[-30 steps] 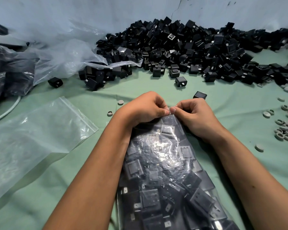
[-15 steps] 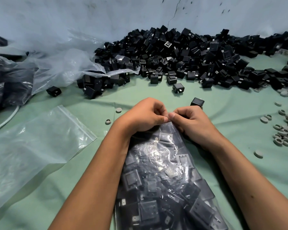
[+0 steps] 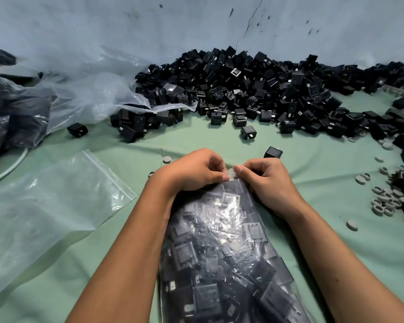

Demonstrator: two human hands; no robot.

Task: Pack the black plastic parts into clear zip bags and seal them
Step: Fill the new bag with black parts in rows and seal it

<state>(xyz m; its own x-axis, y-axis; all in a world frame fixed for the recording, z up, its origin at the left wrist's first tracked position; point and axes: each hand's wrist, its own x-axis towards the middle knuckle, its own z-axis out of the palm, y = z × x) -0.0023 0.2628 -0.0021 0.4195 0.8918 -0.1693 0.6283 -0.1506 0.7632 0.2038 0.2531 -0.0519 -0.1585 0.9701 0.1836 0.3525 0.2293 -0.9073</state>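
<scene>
The full bag (image 3: 222,252) of black parts lay lengthwise between my forearms on the green worktop (image 3: 313,183), its mouth pointing toward twelve o'clock, so the weight rested on the cloth and not on my grip. At that mouth my left hand (image 3: 191,171) and right hand (image 3: 264,180) met thumb to thumb, fingers curled and pinching the zip strip (image 3: 231,176) at its middle; I judged I was pressing the seal shut there, with the ends not yet run. At nine o'clock an empty zip bag (image 3: 56,201) lay flat, near enough to take up next. At three o'clock grey rings (image 3: 383,199) were scattered. One loose black part (image 3: 273,152) sat just beyond my right knuckles. Farther off, from twelve to two o'clock, the heap of unpacked parts (image 3: 254,89) lay against the wall, with crumpled plastic sheeting (image 3: 84,94) at ten o'clock.
</scene>
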